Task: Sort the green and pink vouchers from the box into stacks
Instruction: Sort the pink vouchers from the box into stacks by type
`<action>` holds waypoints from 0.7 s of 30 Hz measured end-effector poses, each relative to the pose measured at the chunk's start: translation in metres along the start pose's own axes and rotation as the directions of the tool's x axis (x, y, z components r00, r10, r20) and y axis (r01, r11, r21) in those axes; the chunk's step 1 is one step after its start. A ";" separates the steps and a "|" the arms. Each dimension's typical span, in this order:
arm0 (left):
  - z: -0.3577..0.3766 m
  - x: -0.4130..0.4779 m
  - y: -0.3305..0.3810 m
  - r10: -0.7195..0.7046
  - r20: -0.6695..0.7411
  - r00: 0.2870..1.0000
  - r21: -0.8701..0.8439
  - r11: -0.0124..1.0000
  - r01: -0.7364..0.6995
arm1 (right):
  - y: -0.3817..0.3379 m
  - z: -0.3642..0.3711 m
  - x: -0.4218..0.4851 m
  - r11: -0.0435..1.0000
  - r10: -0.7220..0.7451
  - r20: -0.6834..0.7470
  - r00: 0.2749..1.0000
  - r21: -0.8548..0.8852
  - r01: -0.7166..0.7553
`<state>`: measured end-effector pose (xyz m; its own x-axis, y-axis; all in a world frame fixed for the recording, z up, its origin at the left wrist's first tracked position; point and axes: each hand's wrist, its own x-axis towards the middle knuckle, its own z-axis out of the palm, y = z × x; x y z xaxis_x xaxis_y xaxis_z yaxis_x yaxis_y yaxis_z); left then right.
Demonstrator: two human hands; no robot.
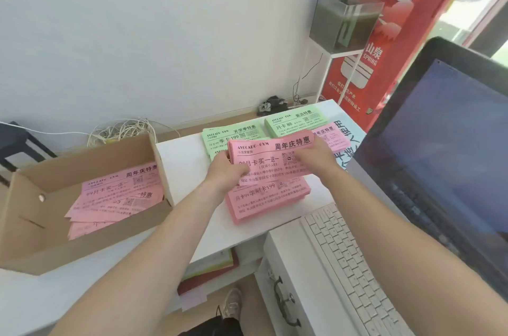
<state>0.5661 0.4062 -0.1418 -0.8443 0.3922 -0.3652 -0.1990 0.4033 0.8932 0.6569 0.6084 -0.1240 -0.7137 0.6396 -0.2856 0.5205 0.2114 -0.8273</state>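
Here, hands (228, 171) (316, 157) grip pink vouchers (270, 155), seemingly "AVOCADO·GYM".

Pink voucher bundle (270, 160) up top is bubblegum pink with black print and a little black QR square. Same deal for the pink stack (264, 201) under it and the loose pink vouchers (118, 195) in the plain brown cardboard box (90, 155). The green stack (233, 132) and the other green stack (294, 120) are mint with black text. Table (187, 165) is white, keyboard (349, 261) white too. Laptop (445, 138) is black with a deep blue screen. Banner (395, 41) is bright red with white wave-like arcs and white lettering. Pale blue sheet (343, 162) has big black characters.
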 end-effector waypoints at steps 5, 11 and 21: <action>0.052 0.070 0.015 -0.098 0.153 0.983 -0.019 0.995 0.102 | -0.008 -0.028 0.073 0.964 0.126 -0.079 0.989 -0.226 -0.141; 0.113 0.129 0.033 -0.172 0.279 0.945 0.000 0.984 0.179 | 0.005 -0.057 0.146 0.871 0.263 -0.197 0.944 -0.372 -0.320; 0.156 0.159 0.026 -0.292 0.347 0.891 -0.088 0.936 0.341 | 0.017 -0.061 0.203 0.829 0.298 -0.245 0.922 -0.413 -0.378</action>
<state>0.5046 0.6080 -0.2175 -0.5217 0.5188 -0.6773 -0.5175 0.4387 0.7347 0.5492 0.7870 -0.1669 -0.3882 0.8343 -0.3915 0.8944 0.2387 -0.3782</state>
